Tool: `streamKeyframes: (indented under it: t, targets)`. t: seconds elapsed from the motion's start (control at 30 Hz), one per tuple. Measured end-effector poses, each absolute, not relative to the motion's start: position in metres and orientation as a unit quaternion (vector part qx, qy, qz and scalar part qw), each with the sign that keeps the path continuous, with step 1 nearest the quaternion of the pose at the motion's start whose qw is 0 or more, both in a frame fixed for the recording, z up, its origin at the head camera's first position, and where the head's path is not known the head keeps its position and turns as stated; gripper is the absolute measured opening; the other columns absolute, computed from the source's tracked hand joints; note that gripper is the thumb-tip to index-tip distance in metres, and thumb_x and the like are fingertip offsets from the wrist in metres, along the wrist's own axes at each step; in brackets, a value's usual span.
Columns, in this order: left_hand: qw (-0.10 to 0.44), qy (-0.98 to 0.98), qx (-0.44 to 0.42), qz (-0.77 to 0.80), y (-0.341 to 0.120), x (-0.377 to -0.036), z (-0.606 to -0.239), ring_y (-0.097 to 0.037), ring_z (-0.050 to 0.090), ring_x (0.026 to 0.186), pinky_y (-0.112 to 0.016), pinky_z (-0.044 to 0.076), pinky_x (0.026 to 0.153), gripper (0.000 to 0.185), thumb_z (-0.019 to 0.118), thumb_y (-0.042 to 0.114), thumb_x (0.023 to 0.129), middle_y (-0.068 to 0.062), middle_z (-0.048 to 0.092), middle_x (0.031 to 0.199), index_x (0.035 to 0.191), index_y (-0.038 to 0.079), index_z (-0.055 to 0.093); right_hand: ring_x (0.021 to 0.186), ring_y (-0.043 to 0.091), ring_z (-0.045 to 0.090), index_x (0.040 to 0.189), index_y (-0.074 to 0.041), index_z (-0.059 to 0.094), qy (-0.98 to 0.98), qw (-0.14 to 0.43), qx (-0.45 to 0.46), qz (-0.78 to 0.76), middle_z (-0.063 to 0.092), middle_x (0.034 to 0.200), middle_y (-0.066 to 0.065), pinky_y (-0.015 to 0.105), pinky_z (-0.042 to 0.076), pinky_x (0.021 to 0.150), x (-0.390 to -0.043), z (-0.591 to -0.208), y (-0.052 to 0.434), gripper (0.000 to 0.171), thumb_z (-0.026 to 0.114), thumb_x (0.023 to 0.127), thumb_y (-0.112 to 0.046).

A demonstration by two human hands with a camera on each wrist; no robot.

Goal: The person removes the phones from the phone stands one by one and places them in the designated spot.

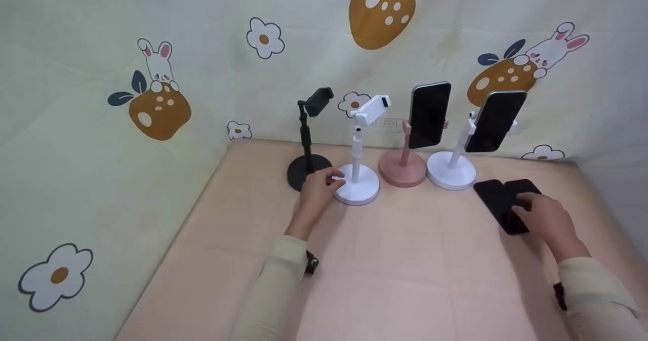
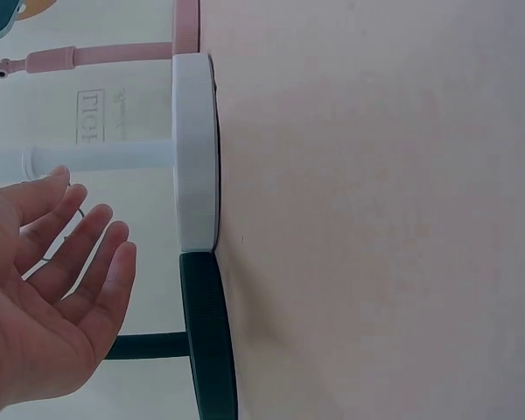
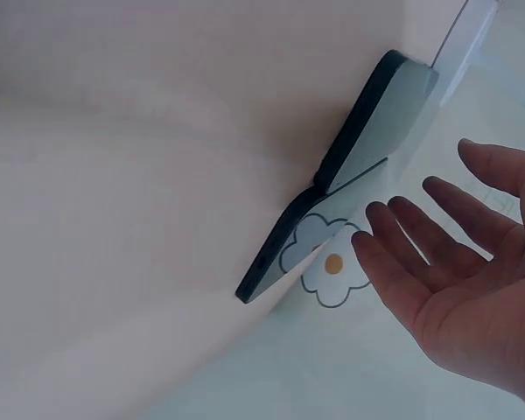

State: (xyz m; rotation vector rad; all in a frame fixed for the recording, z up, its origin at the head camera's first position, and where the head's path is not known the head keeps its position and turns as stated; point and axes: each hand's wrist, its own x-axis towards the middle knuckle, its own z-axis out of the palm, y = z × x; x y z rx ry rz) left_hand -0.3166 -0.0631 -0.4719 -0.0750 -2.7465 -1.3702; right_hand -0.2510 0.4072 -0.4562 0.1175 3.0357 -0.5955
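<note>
While both hands open: left hand (image 1: pixel 318 189) beside round white stand base (image 1: pixel 360 185), right hand (image 1: pixel 542 214) over flat glossy phones (image 1: pixel 498 199).

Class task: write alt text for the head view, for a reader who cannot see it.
A person's left hand reaches beside the white stand, while the right hand rests over two dark phones lying flat. Four phone stands line the back of a pink table; the right two hold phones.
</note>
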Motion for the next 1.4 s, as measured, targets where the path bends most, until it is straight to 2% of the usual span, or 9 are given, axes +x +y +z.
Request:
streamKeyframes:
  t: [0.2, 0.43, 0.9, 1.4]
  targets:
    - [0.039, -0.894, -0.027, -0.445, -0.063, -0.317, -0.473, -0.018, 0.067, 0.102, -0.034, 0.056, 0.088, 0.018, 0.071, 0.022, 0.093, -0.004, 0.073, 0.111, 0.111, 0.017, 0.073, 0.124, 0.060, 0.043, 0.137, 0.009, 0.049, 0.979, 0.022, 0.036, -0.200, 0.045, 0.138, 0.041, 0.071, 0.037, 0.100, -0.253, -0.454, 0.395, 0.049, 0.056, 0.099, -0.020]
    - [0.043, -0.894, -0.032, -0.444, -0.063, -0.317, -0.474, -0.018, 0.065, 0.099, -0.032, 0.055, 0.085, 0.018, 0.071, 0.021, 0.093, -0.004, 0.072, 0.108, 0.110, 0.017, 0.074, 0.115, 0.052, 0.055, 0.135, 0.009, 0.052, 0.982, -0.002, 0.018, -0.190, 0.056, 0.128, 0.036, 0.066, 0.044, 0.096, -0.255, -0.457, 0.386, 0.048, 0.058, 0.098, -0.021]
    - [0.032, -0.895, -0.023, -0.444, -0.060, -0.317, -0.476, -0.019, 0.063, 0.099, -0.032, 0.055, 0.085, 0.018, 0.070, 0.021, 0.093, -0.004, 0.072, 0.113, 0.111, 0.018, 0.073, 0.121, 0.052, 0.051, 0.139, 0.006, 0.050, 0.978, 0.029, 0.035, -0.203, 0.049, 0.138, 0.036, 0.067, 0.040, 0.102, -0.264, -0.460, 0.365, 0.049, 0.057, 0.100, -0.022]
    - [0.030, -0.894, -0.032, -0.445, -0.061, -0.315, -0.476, -0.018, 0.066, 0.102, -0.033, 0.056, 0.089, 0.018, 0.070, 0.020, 0.094, -0.004, 0.072, 0.117, 0.111, 0.017, 0.073, 0.110, 0.044, 0.057, 0.138, 0.004, 0.051, 0.976, 0.034, 0.021, -0.213, 0.056, 0.130, 0.034, 0.062, 0.046, 0.095, -0.266, -0.463, 0.356, 0.050, 0.058, 0.099, -0.026]
